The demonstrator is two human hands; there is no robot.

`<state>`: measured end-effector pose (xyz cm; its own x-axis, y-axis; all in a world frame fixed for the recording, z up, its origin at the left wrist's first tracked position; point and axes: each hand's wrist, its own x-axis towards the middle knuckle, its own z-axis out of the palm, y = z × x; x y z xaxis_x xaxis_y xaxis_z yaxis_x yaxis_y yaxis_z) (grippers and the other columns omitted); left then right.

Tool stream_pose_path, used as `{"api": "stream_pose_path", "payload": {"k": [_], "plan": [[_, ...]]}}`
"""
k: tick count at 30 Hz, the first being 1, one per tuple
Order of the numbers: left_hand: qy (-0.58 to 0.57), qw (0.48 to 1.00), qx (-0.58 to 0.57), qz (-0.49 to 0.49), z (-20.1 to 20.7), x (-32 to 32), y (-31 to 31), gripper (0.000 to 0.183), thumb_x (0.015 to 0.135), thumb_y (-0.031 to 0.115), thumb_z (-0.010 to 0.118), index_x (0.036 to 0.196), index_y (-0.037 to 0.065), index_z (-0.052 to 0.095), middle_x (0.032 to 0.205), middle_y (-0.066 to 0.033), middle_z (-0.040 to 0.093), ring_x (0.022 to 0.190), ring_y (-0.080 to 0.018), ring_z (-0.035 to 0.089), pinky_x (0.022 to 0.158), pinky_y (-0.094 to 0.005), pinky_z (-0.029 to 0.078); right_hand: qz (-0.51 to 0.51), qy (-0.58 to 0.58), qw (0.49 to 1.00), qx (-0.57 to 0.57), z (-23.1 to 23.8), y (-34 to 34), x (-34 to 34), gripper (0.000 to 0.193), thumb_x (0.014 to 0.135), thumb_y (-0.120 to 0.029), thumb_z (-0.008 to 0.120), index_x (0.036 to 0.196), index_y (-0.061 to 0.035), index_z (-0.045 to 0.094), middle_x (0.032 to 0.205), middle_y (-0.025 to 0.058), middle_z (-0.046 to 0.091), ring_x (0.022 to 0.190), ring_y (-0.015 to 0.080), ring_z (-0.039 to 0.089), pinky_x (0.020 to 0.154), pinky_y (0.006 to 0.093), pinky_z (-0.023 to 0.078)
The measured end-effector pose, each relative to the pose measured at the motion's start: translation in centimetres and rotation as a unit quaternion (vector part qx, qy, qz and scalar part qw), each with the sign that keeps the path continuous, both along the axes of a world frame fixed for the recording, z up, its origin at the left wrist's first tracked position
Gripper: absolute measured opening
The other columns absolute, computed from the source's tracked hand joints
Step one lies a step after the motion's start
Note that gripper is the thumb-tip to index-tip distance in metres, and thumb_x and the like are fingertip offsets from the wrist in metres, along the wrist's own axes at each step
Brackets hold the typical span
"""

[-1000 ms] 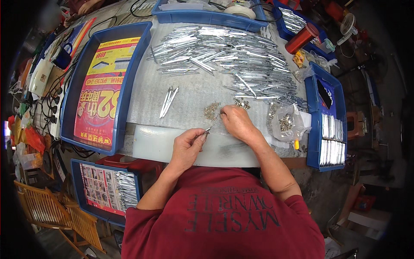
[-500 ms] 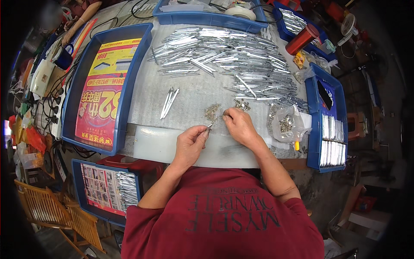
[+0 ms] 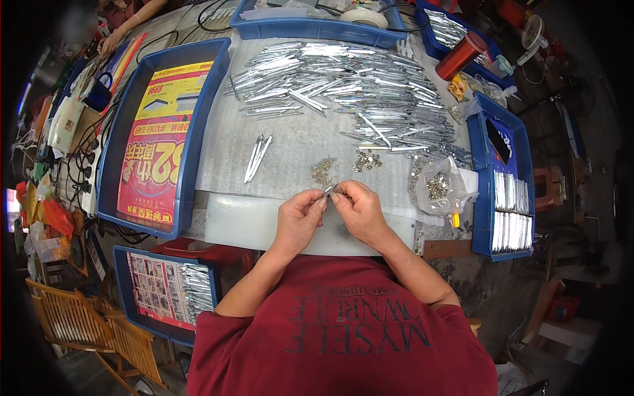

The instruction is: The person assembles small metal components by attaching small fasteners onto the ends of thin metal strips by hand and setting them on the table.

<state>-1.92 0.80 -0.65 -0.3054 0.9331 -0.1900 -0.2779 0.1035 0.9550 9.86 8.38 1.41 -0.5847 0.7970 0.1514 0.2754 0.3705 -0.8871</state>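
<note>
Head view: your table [image 3: 219, 146], covered with a grey sheet, fills the middle of the scene. Along its left side lies the left tray [image 3: 203, 119], blue and lined with a yellow and red print. A heap [image 3: 389, 99] of silver metal strips spreads over the far half of the table. Beyond it stands the far tray [image 3: 317, 28], also blue. Nearest you, a pale board [image 3: 244, 224] runs along the table's edge beneath your hands. At the right side, the right tray [image 3: 485, 198] carries strips in two rows; below the table, at left, the lower tray [image 3: 127, 284] holds more strips at its right end. Your left hand [image 3: 298, 221] is narrow, thumb and fingers pinched on a small item. Your right hand [image 3: 362, 211] is also narrow, its fingertips brought up to the left's; whether it grips anything, you cannot tell. To its right sits a clear bag [image 3: 444, 185] with small metal parts inside. A few loose strips [image 3: 257, 158] lie apart, left of the heap. Just beyond your fingers are a brassy pile [image 3: 323, 171] and a silver pile [image 3: 366, 160]. Smallest is the metal piece [image 3: 328, 190] at your left fingertips, beside those of the right.
</note>
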Motion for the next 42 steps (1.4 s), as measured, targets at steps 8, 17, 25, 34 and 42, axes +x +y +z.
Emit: {"api": "stream_pose_path", "payload": {"k": [8, 17, 25, 34, 42], "plan": [[0.044, 0.999, 0.016, 0.013, -0.8, 0.4, -0.1, 0.012, 0.082, 0.006, 0.053, 0.091, 0.000, 0.056, 0.066, 0.0022, 0.051, 0.052, -0.0029, 0.044, 0.046, -0.0162, 0.037, -0.016, 0.010, 1.000, 0.012, -0.1, -0.3, 0.0, 0.009, 0.074, -0.006, 0.053, 0.076, 0.0029, 0.051, 0.069, 0.0163, 0.053, 0.062, 0.0313, 0.053, 0.055, 0.0365, 0.041], [0.220, 0.970, 0.085, 0.059, -0.5, 1.0, -0.2, 0.010, 0.081, 0.004, 0.054, 0.089, -0.002, 0.057, 0.070, 0.0008, 0.052, 0.056, -0.0024, 0.043, 0.048, -0.0162, 0.035, -0.050, 0.016, 0.998, 0.022, -0.2, -0.5, 0.0, 0.010, 0.074, -0.006, 0.054, 0.077, 0.0031, 0.053, 0.069, 0.0150, 0.055, 0.061, 0.0268, 0.054, 0.055, 0.0333, 0.042], [0.250, 0.962, 0.095, 0.054, -0.1, 1.2, 0.1, 0.011, 0.081, 0.005, 0.054, 0.089, -0.002, 0.057, 0.069, 0.0007, 0.052, 0.060, -0.0034, 0.044, 0.052, -0.0170, 0.037, -0.048, 0.032, 0.997, -0.043, -0.2, -0.3, 0.5, 0.011, 0.077, -0.008, 0.056, 0.079, 0.0028, 0.054, 0.069, 0.0123, 0.056, 0.062, 0.0187, 0.054, 0.055, 0.0286, 0.042], [0.034, 0.998, 0.043, 0.027, 0.2, 1.5, 0.2, 0.013, 0.082, 0.008, 0.053, 0.091, -0.002, 0.055, 0.066, 0.0016, 0.049, 0.050, -0.0015, 0.037, 0.042, -0.0155, 0.030, 0.002, 0.064, 0.989, -0.135, -1.3, 0.9, 1.5, 0.015, 0.079, -0.010, 0.054, 0.085, 0.0037, 0.055, 0.072, 0.0080, 0.057, 0.065, 0.0111, 0.052, 0.057, 0.0254, 0.042], [-0.036, 0.999, -0.006, 0.006, 0.7, 1.6, 0.4, 0.014, 0.083, 0.010, 0.053, 0.090, -0.001, 0.055, 0.065, 0.0014, 0.049, 0.048, -0.0018, 0.037, 0.041, -0.0157, 0.029, -0.001, 0.111, 0.971, -0.211, -2.1, 0.9, 1.9, 0.018, 0.082, -0.014, 0.052, 0.085, 0.0034, 0.056, 0.069, 0.0056, 0.054, 0.064, 0.0096, 0.048, 0.057, 0.0232, 0.040]]}}
